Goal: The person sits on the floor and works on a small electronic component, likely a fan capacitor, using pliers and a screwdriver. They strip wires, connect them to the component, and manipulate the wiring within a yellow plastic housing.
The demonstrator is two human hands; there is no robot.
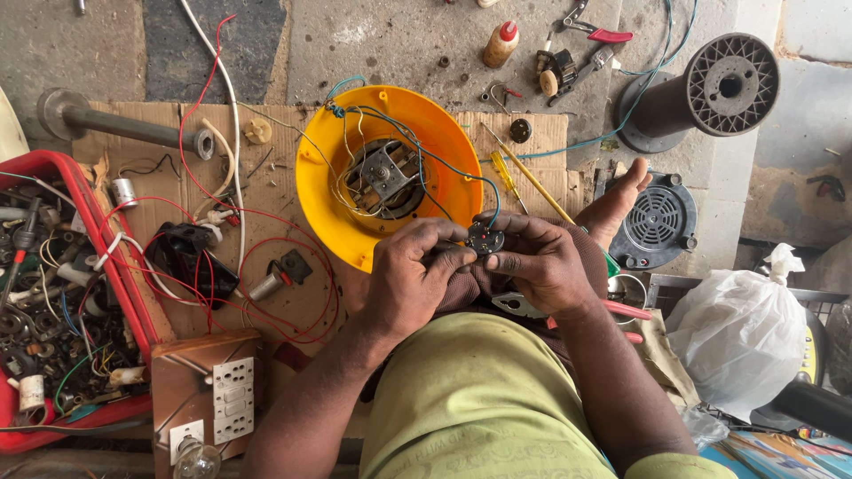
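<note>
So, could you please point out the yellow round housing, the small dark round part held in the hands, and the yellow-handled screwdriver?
yellow round housing (324, 173), head view, on its left rim.
small dark round part (485, 239), head view, on its face.
yellow-handled screwdriver (503, 170), head view, on its handle.

I pinch a small, round, dark plastic switch part (485, 239) between the fingertips of both my hands, face up, just above my lap. Thin blue and green wires (417, 146) run from it to the round yellow plastic fan housing (330, 168) lying open-side up on the cardboard.
</note>
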